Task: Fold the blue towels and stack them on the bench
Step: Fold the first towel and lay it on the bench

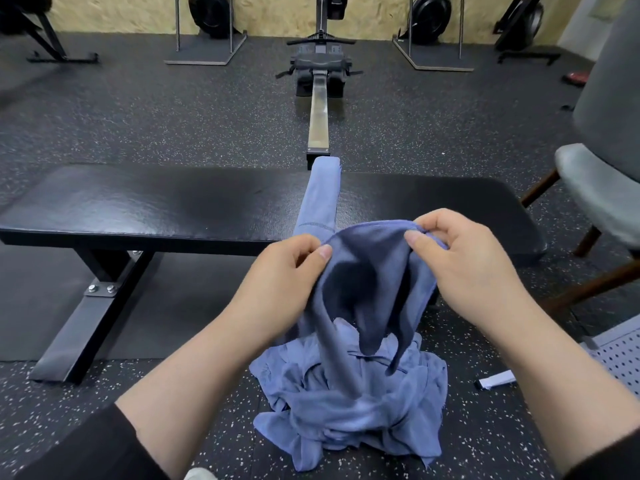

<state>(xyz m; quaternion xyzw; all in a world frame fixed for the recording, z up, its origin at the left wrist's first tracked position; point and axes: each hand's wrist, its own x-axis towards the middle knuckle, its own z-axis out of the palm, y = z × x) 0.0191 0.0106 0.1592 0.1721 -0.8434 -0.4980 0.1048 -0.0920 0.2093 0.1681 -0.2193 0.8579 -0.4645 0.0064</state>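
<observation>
I hold a blue towel (372,282) up in front of the black bench (145,206). My left hand (284,271) pinches its top edge on the left, and my right hand (471,261) pinches the same edge on the right. The cloth sags between them and hangs down. Under it, a crumpled pile of blue towels (349,407) lies on the floor. A long narrow folded blue towel (320,199) lies across the bench, reaching from its far edge to its near edge.
A rowing machine (320,74) stands on the floor beyond the bench. At the right is a grey upholstered chair (599,188) with wooden legs. A small white strip (497,379) lies on the speckled floor near a perforated panel (620,355).
</observation>
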